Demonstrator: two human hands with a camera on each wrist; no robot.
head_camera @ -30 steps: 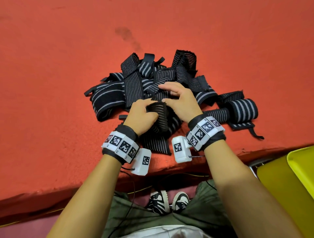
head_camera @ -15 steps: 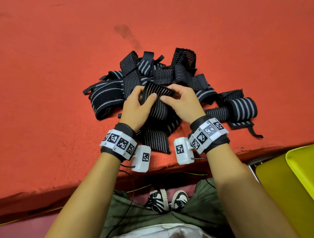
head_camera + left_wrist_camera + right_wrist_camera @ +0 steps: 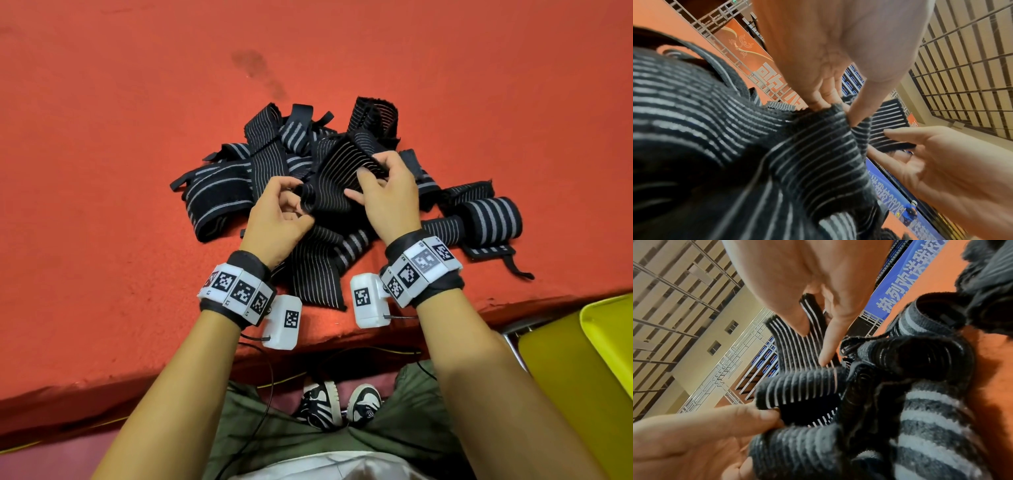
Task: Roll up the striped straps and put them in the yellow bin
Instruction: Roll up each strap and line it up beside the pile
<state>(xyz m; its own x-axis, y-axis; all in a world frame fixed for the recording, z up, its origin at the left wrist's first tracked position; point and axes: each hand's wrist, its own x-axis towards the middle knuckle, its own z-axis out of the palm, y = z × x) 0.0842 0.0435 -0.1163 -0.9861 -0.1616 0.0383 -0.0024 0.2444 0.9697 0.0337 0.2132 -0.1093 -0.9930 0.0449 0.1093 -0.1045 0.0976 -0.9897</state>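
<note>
A pile of black straps with grey stripes (image 3: 239,192) lies on the red surface (image 3: 102,171). Both hands hold one thin-striped strap (image 3: 337,178) raised over the pile. My left hand (image 3: 298,205) pinches its near left edge, seen close in the left wrist view, where the left hand (image 3: 838,107) grips the strap (image 3: 813,146). My right hand (image 3: 371,171) grips the strap's far right part, thumb on top. In the right wrist view the right hand (image 3: 813,344) presses on the strap (image 3: 797,389). The strap's tail trails down toward the table edge. A corner of the yellow bin (image 3: 582,370) shows at lower right.
One strap, rolled up tight (image 3: 489,219), lies to the right of the pile with a loose black tab (image 3: 513,270) beside it. The red surface's front edge (image 3: 445,318) runs just behind my wrists. My legs and shoes are below it.
Both hands have lifted the strap's end from the pile and carried it farther away. The right hand moved up and right, spreading the strap between the hands.
</note>
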